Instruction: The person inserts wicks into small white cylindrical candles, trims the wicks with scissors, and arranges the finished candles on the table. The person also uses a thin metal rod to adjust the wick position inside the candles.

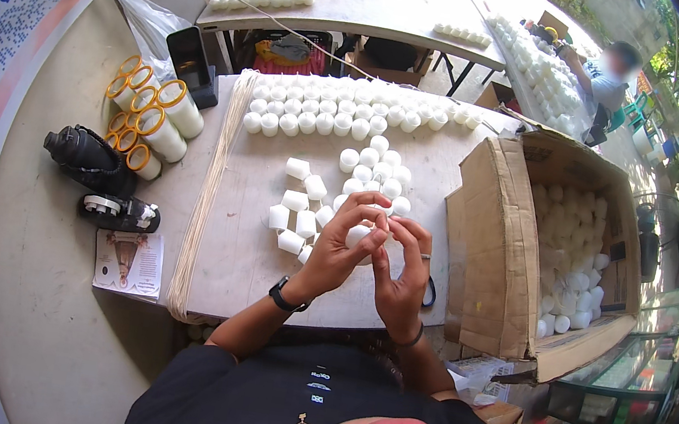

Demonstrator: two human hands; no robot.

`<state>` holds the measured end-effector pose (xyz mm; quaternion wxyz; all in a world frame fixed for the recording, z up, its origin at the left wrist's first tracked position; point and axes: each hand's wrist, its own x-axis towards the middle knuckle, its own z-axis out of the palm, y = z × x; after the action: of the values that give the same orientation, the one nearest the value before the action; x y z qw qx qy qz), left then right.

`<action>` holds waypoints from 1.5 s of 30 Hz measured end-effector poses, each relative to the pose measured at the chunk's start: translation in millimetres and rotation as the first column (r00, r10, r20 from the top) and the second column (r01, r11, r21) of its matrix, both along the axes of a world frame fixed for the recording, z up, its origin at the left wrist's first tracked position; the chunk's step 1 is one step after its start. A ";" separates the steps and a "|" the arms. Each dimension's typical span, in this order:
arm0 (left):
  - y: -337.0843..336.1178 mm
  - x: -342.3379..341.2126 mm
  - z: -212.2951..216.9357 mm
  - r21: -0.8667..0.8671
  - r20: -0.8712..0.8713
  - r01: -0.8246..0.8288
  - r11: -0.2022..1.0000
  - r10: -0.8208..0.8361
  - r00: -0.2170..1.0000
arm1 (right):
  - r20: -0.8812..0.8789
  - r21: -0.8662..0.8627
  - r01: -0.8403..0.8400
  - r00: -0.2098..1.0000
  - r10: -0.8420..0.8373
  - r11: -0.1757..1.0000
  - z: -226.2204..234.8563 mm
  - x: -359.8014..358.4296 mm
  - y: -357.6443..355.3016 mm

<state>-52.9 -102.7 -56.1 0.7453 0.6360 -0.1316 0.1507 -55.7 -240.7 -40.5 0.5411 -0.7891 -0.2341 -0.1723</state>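
A seated person holds a small white cup [360,234] just above the near edge of the bench [237,263], both hands closed around it. The left hand [341,243] wraps its fingers over the top and side; the right hand [403,269] pinches it from the other side, fingertips meeting over the piece. Just beyond the hands lie loose white caps [295,206], some tipped on their sides, and a cluster of upright cups [374,167]. Farther back, rows of cups [345,109] fill the bench's far side. An open cardboard box [493,234], stacked with more white pieces, stands at the right, touching the bench edge. At the left stand orange-rimmed tubes [153,116] and a black bottle [88,158] lying down; a bundle of thin sticks [207,193] runs along the bench's left edge. Another person [606,76] works at a far table. With the cup held over the near edge, a slipped grip would likely send it to the floor. A brushing wrist could also scatter the loose caps nearby.
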 end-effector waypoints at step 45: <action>50.0 20.9 59.6 -0.215 0.416 -0.431 0.876 0.481 0.772 | 0.018 0.516 -0.411 0.882 0.470 0.751 69.1 45.5 67.1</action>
<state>-31.9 -52.6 3.4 0.6671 0.5539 -0.1365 0.4791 -10.3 -173.6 28.6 0.7659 -0.5499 -0.3293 -0.0501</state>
